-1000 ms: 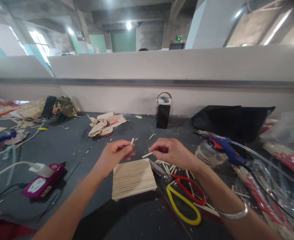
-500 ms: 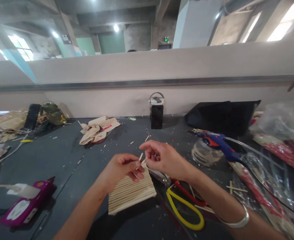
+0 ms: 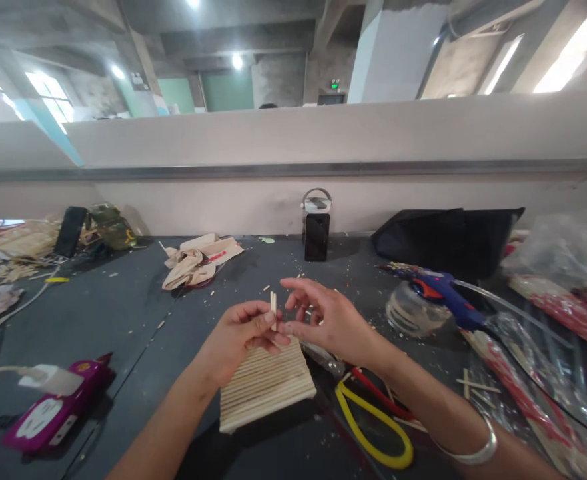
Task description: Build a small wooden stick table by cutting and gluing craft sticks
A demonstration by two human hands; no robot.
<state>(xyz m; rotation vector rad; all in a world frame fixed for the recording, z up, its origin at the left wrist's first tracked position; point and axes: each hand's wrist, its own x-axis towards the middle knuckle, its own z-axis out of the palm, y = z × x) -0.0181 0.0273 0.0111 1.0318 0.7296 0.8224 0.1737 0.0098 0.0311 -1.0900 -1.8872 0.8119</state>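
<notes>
Between thumb and fingers, my left hand (image 3: 246, 337) pinches two short wooden sticks (image 3: 273, 311) held upright side by side. My right hand (image 3: 323, 319) is just to the right of them, fingers curled but apart, its thumb tip close to the left fingertips; nothing shows in it. Below both hands lies a flat panel of wooden sticks (image 3: 268, 390) set in parallel rows. Scissors with one yellow handle (image 3: 376, 427) and one red handle (image 3: 380, 393) lie to the right of the panel, partly under my right wrist.
A blue glue gun (image 3: 438, 290) rests on a clear round container (image 3: 413, 310) at right, near plastic bags (image 3: 563, 253). A purple power strip (image 3: 56, 407) lies at left. Crumpled brown paper (image 3: 198, 261) and an upright phone (image 3: 317, 237) stand farther back. Wood scraps litter the dark table.
The small sticks in my left hand have turned upright, and two now show side by side. My right hand's fingers have opened and come away from the sticks.
</notes>
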